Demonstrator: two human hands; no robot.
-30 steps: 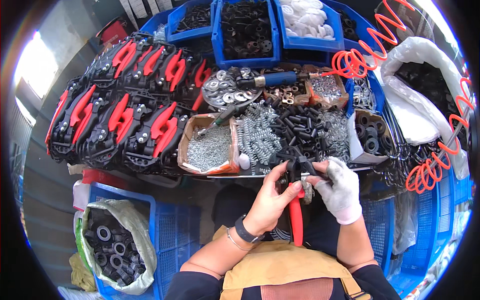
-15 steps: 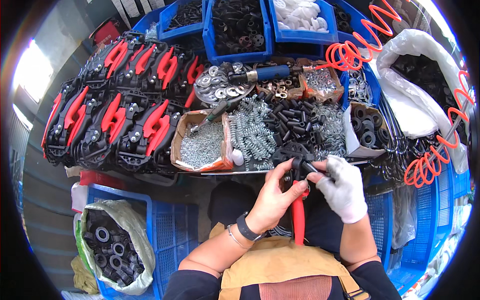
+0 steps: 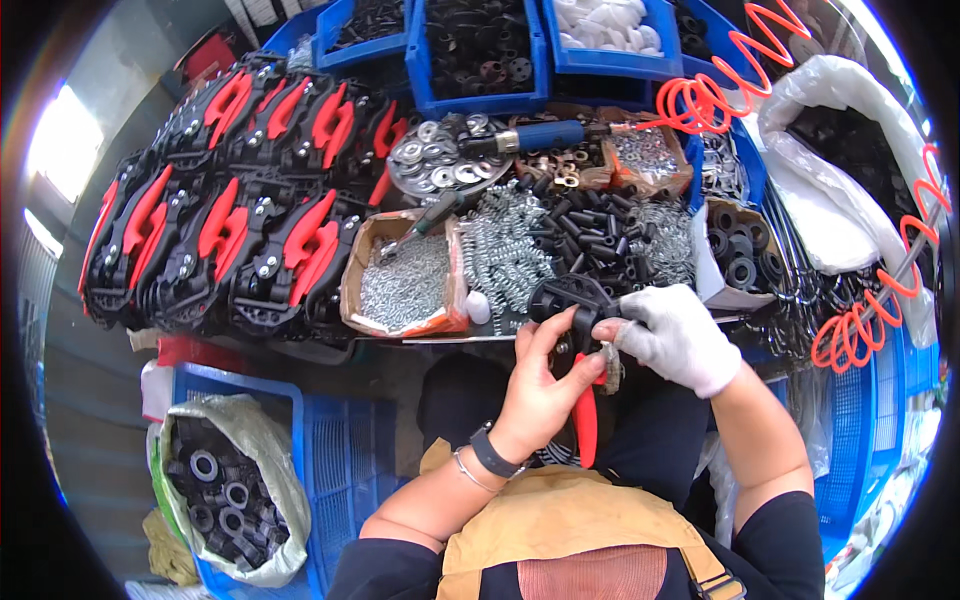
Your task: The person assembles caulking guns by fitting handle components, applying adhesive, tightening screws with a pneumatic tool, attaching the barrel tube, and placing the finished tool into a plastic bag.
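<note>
My bare left hand point(image 3: 540, 390), a dark band and a bracelet on its wrist, grips a black plastic assembly point(image 3: 572, 292) at the table's front edge. A red lever point(image 3: 586, 425) hangs down from that assembly toward my lap. My right hand point(image 3: 685, 345) wears a white glove with bare fingertips showing. Its fingers are closed against the assembly's right side, where they cover part of it. Just beyond lie loose black tubes point(image 3: 590, 228) and a heap of coil springs point(image 3: 505, 262). Similar black-and-red assemblies point(image 3: 220, 230) are stacked at the left.
A carton of small screws point(image 3: 405, 285) holds a screwdriver point(image 3: 425, 222). Behind it lie metal washers point(image 3: 450, 165) and a blue power driver point(image 3: 540, 136) on a red coiled hose point(image 3: 690, 105). Blue bins point(image 3: 480, 103) line the back. A sack of black rings point(image 3: 240, 495) stands lower left.
The black tube that my right hand held at the assembly no longer shows. My right hand has shifted up and turned, with its fingers against the assembly. The red lever has swung slightly left.
</note>
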